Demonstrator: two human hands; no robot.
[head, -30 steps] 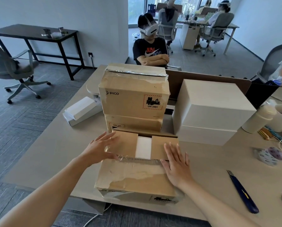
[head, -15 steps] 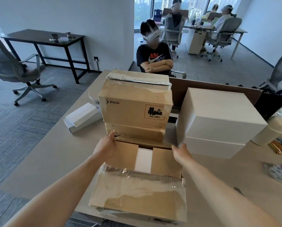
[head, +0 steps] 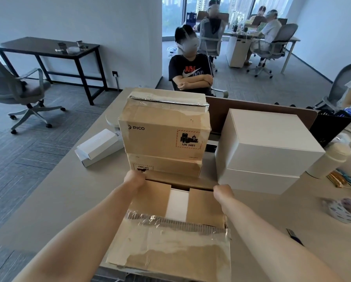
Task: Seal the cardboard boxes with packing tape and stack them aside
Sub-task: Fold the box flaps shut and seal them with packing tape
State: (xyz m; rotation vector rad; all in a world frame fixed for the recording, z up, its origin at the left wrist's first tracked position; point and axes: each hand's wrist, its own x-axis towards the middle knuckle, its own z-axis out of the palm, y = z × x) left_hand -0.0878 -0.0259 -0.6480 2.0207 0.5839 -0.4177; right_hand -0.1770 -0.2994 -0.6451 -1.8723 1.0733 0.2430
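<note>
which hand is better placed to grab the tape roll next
Right, probably. The tape roll lies right of the box, nearer the right hand; the left hand would have to cross the box.

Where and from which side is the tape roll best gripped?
Grip the tape roll across its outer rim, coming down from above with the right hand, the nearer one. It lies flat on the table, right of the open box, and its rim looks free all round.
</note>
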